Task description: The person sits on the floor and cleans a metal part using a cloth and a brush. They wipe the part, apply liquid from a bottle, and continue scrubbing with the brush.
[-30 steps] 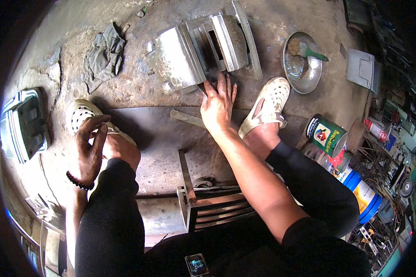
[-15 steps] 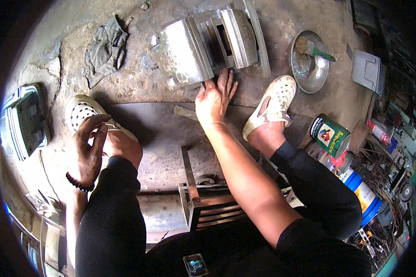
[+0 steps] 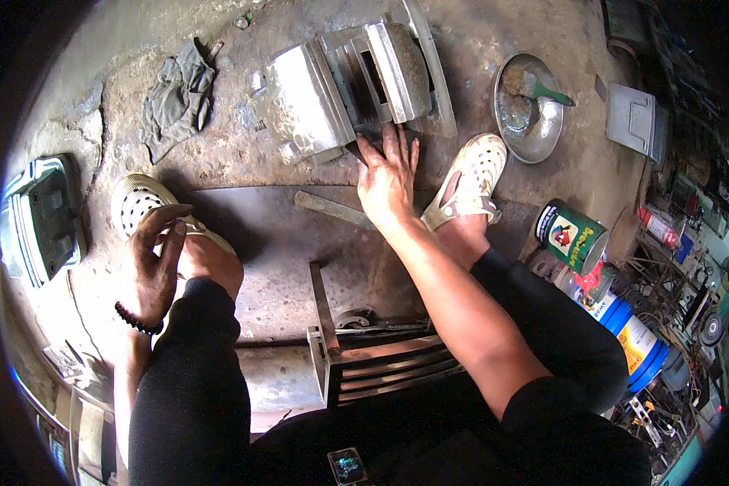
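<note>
A grey cast-metal housing [image 3: 308, 101] with a slotted middle lies on the stained floor ahead of me. My right hand [image 3: 387, 185] reaches to its near edge, palm down, fingers stretched and apart. The fingertips are at the underside of the metal, and whether they press on it is hard to see. A flat metal strip [image 3: 332, 207] lies just left of my right wrist. My left hand [image 3: 155, 259] hangs loosely over my left shin, fingers slightly bent with a gap to the thumb, nothing in it. A dark bead bracelet [image 3: 138, 319] circles that wrist.
A metal bowl [image 3: 555, 134] holding a green-handled brush [image 3: 552, 95] stands to the right. Beyond my right foot are a green can [image 3: 571, 236] and a blue-lidded bucket [image 3: 632, 336]. A grey rag [image 3: 178, 101] and a plastic-cased box [image 3: 47, 219] lie left. A slatted metal frame [image 3: 381, 374] sits below me.
My right hand has shifted slightly right along the housing's near edge, its forearm swinging right too. The whole view has slid a little. My left hand stays over the shin.
</note>
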Demonstrator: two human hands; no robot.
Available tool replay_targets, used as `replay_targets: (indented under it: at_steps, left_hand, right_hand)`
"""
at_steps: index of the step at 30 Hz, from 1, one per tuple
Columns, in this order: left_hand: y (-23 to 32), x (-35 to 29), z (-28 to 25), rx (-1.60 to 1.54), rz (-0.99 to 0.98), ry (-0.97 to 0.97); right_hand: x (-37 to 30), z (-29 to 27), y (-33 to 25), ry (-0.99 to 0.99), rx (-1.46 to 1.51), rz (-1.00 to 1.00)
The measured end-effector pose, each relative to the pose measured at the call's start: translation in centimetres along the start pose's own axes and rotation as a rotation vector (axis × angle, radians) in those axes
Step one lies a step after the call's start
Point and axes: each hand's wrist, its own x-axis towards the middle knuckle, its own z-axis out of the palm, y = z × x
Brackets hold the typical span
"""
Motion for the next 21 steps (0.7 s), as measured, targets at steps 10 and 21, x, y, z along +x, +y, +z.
replay_targets:
  at_steps: [10, 21]
  left_hand:
    - [0.0, -0.1, -0.4, 0.025, 0.056, -0.008]
    - [0.3, 0.1, 0.0, 0.041, 0.059, 0.011]
  right_hand:
    - [0.3, 3.7, -3.7, 0.128, 0.069, 0.223]
    - [-0.6, -0.3, 0.0, -0.161, -0.006, -0.028]
